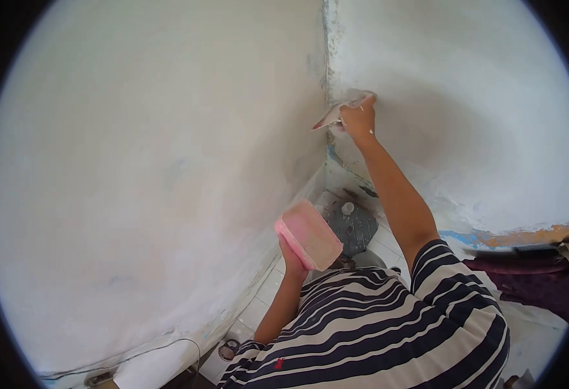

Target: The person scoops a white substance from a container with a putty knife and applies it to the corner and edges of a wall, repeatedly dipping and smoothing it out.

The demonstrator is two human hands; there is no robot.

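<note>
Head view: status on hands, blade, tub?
Right hand gripping putty blade, blade against wall corner. Left hand holding pink tub at chest height. Nothing between blade and wall.

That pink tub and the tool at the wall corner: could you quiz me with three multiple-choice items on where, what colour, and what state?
1. Where does the right hand press the scraper?
A. at the corner where the two walls meet
B. on the floor tiles
C. on the purple cloth

2. What colour is the tub on the left hand?
A. green
B. pink
C. black

3. How is the tub held?
A. lying on the floor
B. hanging from the wall
C. raised and tilted

Answers: 1 A, the blade lies against the corner seam; 2 B, its sides are pink; 3 C, it sits tilted above the striped shirt.
</note>
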